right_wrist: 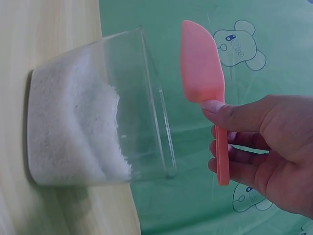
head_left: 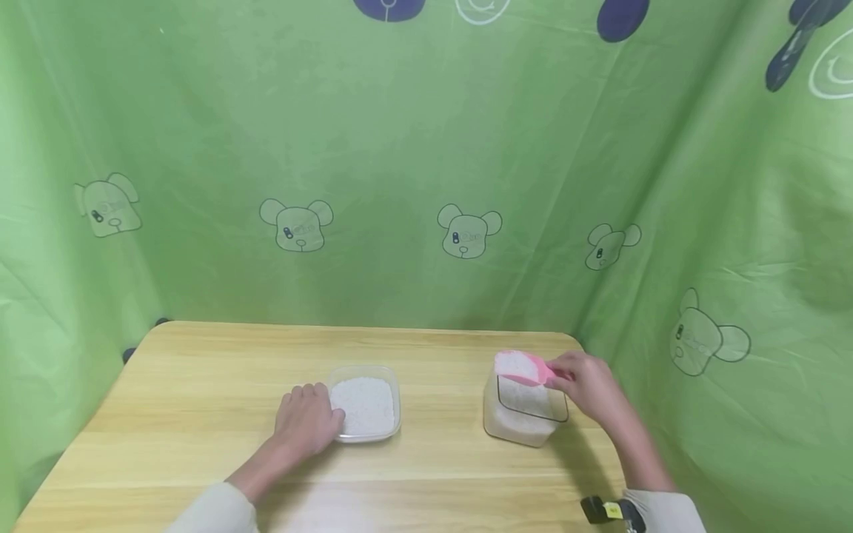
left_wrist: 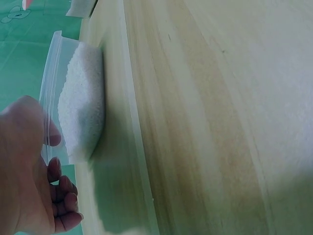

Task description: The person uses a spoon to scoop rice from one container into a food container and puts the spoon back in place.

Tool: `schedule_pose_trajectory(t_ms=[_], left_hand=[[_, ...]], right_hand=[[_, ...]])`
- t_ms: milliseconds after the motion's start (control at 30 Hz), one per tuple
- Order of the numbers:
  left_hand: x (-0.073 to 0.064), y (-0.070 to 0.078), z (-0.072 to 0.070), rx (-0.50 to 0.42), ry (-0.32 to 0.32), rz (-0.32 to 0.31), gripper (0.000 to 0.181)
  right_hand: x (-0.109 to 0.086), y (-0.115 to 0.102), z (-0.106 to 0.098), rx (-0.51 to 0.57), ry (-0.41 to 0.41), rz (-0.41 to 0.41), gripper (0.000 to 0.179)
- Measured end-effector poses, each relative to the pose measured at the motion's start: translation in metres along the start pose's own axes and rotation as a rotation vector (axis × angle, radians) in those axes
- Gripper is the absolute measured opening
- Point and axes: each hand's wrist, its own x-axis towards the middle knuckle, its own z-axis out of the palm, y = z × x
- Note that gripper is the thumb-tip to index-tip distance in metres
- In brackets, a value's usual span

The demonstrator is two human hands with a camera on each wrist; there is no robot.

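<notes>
My right hand holds a pink scoop by its handle, thumb on one side and fingers on the other. White grains that look like rice fill the scoop's bowl, which is above the tall clear container. More of the same grains lie inside that container, sloping to one side. At the left, a low clear plastic box holds white grains too. My left hand grips this box's near-left side, the thumb over the rim and the fingers outside.
Both containers stand on a light wooden table. A green curtain with printed bear faces hangs behind the table and along its sides. A dark strap with a black piece is around the right wrist.
</notes>
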Motion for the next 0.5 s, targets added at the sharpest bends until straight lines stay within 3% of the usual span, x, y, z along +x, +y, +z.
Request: schedule_pose_trajectory(t_ms=[300,500], left_hand=[[0.001,0.0,-0.001,0.007,-0.006,0.002,0.024],[0.0,-0.001,0.001,0.004,-0.004,-0.003,0.024]], right_hand=[[0.01,-0.017,0.005,0.015,0.026,-0.051,0.024],[0.017,-0.031,0.012,0.043,0.001,-0.047,0.022]])
